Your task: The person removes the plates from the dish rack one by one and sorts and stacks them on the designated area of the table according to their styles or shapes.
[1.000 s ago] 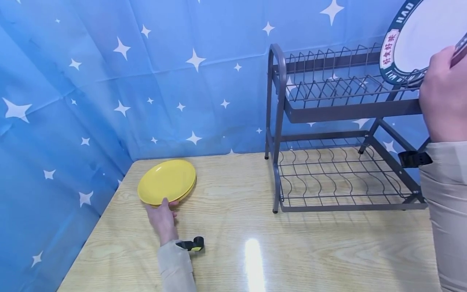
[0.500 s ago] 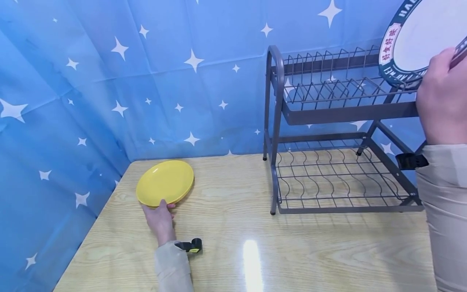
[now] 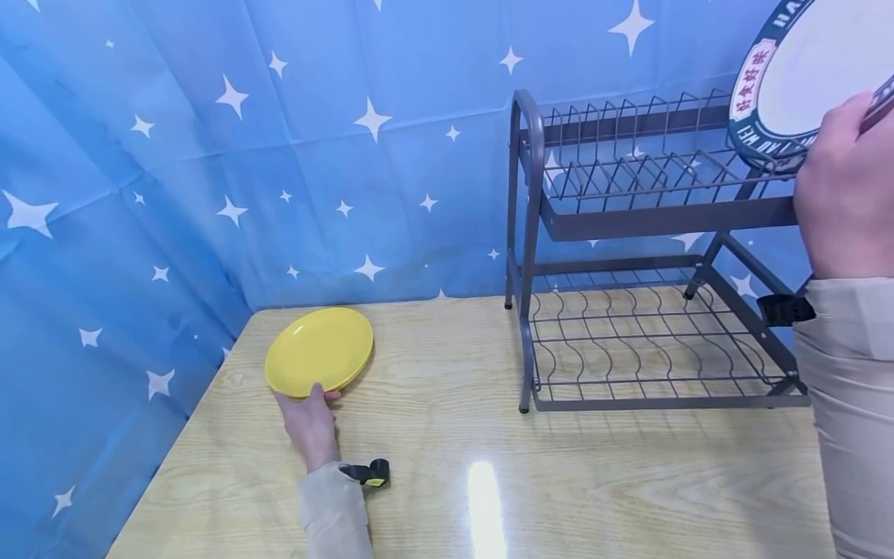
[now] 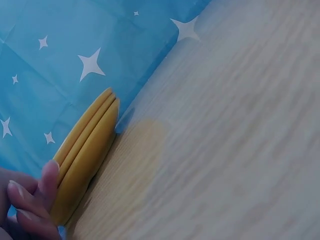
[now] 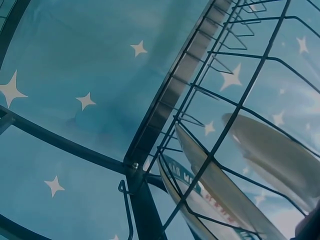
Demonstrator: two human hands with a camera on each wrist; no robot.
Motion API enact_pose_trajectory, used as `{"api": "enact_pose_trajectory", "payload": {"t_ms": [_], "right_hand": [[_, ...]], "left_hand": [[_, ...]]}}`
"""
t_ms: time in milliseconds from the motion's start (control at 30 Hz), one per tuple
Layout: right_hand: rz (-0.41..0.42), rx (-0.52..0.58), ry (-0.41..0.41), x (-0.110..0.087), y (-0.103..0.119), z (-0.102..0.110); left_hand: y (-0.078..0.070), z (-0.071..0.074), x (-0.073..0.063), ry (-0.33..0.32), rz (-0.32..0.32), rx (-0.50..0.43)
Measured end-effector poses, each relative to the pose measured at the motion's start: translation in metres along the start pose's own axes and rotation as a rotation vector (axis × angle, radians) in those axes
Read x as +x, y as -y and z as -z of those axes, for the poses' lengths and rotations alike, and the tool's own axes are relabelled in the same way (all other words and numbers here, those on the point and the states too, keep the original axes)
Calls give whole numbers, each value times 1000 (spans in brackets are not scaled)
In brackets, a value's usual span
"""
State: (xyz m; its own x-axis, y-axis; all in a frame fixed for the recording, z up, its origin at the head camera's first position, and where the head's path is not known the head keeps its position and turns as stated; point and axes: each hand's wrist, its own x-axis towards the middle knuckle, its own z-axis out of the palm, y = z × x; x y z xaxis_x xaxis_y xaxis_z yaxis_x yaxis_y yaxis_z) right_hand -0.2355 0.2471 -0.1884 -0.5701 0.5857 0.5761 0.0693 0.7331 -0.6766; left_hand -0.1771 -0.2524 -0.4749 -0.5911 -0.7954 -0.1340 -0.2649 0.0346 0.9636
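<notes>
the left hand pinches the near rim of a stack of yellow plates, a digit at the upper rim and the other fingers bunched at the side of the stack, with little gap left in the grip. the stack sits at the far left of the wooden table, near the starry blue cloth; the left wrist view shows several rims nested one against another. over at the right, the right hand holds the right side of a white plate with a lettered green rim, tilted, its lower edge at the right end of the rack's upper tier. the thumb lies by the rim; the other fingers are hidden, so how tightly they close i cannot tell. in the right wrist view, pale plate edges slant behind the tier's wires, one bearing green lettering. the rack's lower tier stands just above the table.
</notes>
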Motion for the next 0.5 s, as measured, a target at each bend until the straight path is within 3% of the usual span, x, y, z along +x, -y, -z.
{"api": "enact_pose_trajectory", "payload": {"t_ms": [233, 500], "right_hand": [[-68, 2, 0, -3, 1, -1], [-73, 54, -5, -8, 5, 2]], "left_hand": [[2, 1, -3, 12, -19, -64], [0, 2, -3, 27, -20, -58]]}}
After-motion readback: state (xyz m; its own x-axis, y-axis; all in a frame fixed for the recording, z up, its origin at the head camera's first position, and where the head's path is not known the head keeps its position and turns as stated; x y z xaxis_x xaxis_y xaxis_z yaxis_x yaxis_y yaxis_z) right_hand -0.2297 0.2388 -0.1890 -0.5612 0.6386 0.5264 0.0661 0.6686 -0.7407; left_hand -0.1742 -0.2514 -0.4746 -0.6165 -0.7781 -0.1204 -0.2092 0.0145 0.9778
